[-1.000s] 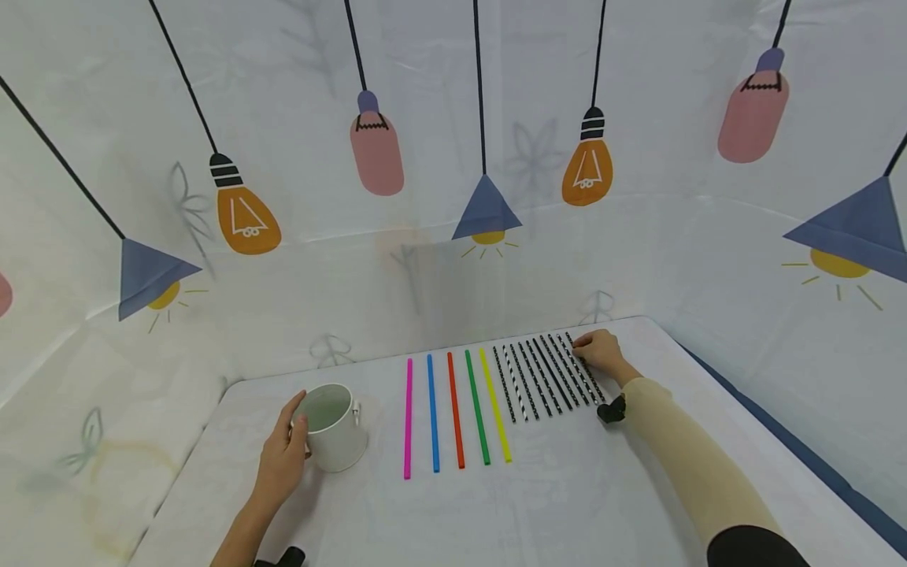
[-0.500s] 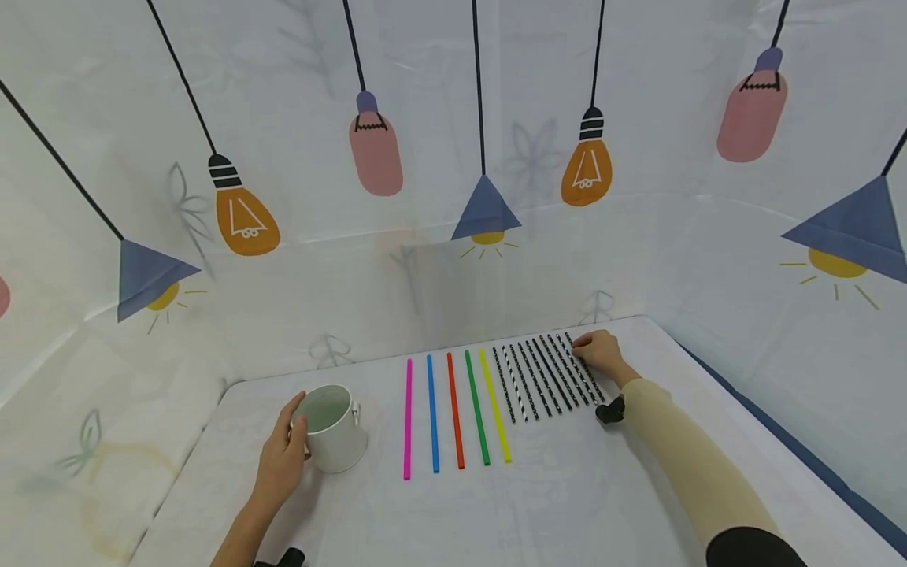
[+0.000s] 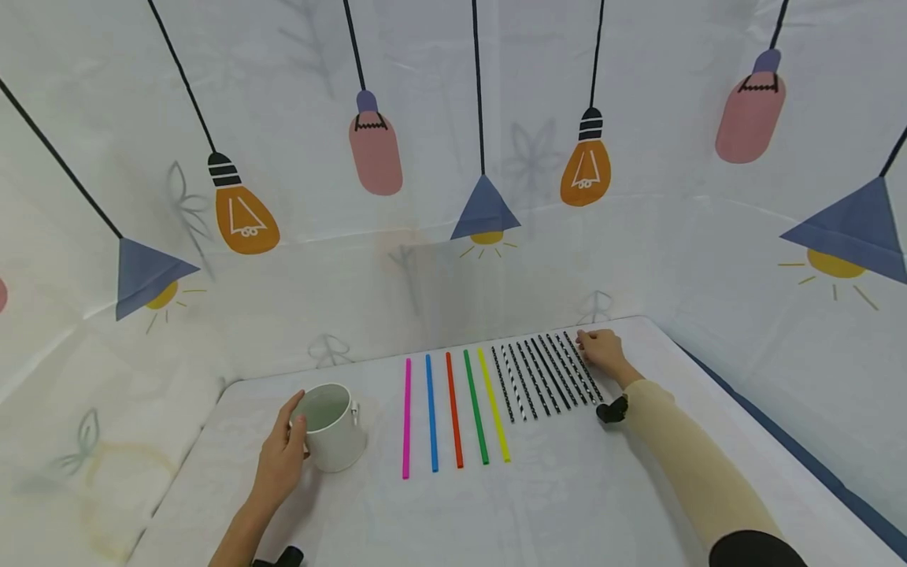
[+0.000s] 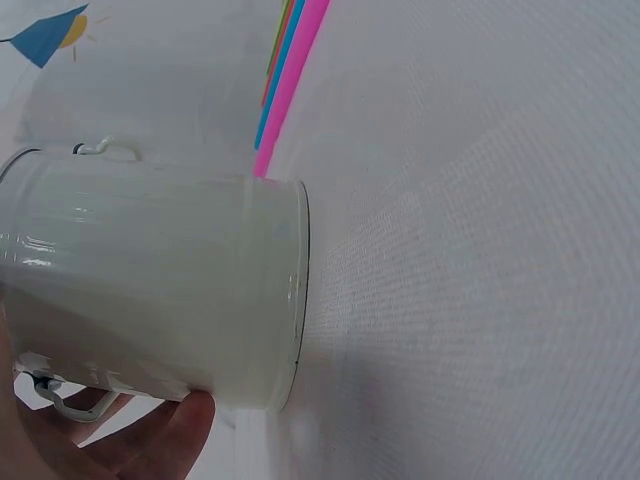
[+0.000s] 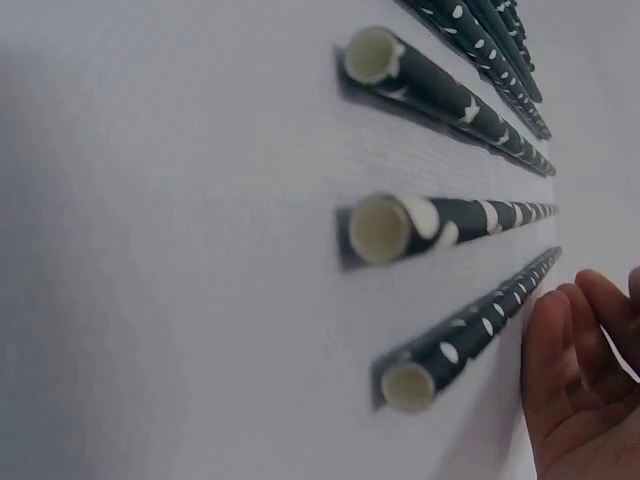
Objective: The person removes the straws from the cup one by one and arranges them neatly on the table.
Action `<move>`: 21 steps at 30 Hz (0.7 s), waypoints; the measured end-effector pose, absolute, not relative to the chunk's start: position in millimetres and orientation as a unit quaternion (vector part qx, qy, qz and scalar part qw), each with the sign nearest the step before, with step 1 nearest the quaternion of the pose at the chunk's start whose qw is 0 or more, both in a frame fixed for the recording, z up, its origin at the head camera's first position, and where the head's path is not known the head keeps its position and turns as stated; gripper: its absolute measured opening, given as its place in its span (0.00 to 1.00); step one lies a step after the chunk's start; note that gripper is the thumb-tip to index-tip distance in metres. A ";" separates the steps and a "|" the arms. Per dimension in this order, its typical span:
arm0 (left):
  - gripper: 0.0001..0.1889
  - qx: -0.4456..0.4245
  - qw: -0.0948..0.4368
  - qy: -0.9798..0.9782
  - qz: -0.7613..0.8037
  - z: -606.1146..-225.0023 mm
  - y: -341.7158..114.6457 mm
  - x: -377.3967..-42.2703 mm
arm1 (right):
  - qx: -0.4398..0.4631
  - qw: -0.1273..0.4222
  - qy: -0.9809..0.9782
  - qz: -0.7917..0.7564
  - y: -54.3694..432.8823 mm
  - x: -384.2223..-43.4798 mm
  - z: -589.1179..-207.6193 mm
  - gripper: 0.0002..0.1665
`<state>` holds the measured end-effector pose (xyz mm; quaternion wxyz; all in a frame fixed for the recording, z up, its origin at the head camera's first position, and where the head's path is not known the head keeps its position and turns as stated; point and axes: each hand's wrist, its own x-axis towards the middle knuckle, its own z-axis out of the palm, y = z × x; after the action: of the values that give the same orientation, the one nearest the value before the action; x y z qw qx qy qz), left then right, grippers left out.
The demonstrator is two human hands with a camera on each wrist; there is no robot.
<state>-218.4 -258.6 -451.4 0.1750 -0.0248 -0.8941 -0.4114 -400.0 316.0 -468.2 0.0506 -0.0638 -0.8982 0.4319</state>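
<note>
A white enamel-look mug [image 3: 336, 449] stands upright on the table, held at its left side by my left hand [image 3: 279, 457]. In the left wrist view, one mug handle [image 4: 85, 410] sits by my fingers and another handle [image 4: 105, 150] is on the opposite side. My right hand [image 3: 604, 354] rests beside the far end of the rightmost black straw [image 3: 584, 367], which has white marks. Its fingers are loosely bent with nothing between them. In the right wrist view, a narrow gap seems to lie between this hand [image 5: 585, 385] and that straw [image 5: 475, 330].
Several black straws, mostly white-patterned, lie in a slanted row left of my right hand. Further left are spaced straws: pink [image 3: 407, 417], blue [image 3: 431, 413], red [image 3: 454, 409], green [image 3: 476, 405] and yellow [image 3: 494, 405]. A lamp-printed curtain [image 3: 425, 291] borders the white table [image 3: 453, 524].
My right hand has let go of the rightmost black straw's far end and shifted slightly right. My left hand and the mug have stayed put.
</note>
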 end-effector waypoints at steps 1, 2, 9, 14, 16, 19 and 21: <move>0.24 -0.026 0.175 -0.893 -0.413 -450.9 -258.4 -218.3 | -0.067 0.051 -0.896 0.436 316.7 -399.4 -467.0 0.28; 0.25 -0.027 0.174 -0.893 -0.414 -450.3 -258.2 -218.3 | -0.068 0.052 -0.894 0.440 317.4 -398.7 -465.9 0.30; 0.25 -0.038 0.174 -0.890 -0.419 -447.0 -256.0 -219.8 | -0.053 0.056 -0.884 0.461 324.1 -395.9 -454.6 0.31; 0.28 -0.048 0.165 -0.882 -0.438 -448.5 -256.9 -219.1 | -0.015 0.057 -0.887 0.458 325.3 -392.7 -441.4 0.30; 0.29 -0.050 0.166 -0.880 -0.442 -449.7 -257.9 -218.7 | 0.001 0.057 -0.887 0.459 324.0 -390.4 -434.5 0.30; 0.29 -0.056 0.174 -0.881 -0.436 -450.2 -259.5 -219.0 | 0.014 0.065 -0.886 0.460 320.6 -385.6 -422.1 0.27; 0.29 -0.061 0.178 -0.886 -0.423 -448.4 -261.6 -220.3 | 0.020 0.074 -0.884 0.461 318.0 -381.6 -413.4 0.25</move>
<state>-220.3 -261.6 -448.4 0.1779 -0.0609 -0.8863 -0.4232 -381.6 318.0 -413.4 0.0738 0.0204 -0.8843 0.4605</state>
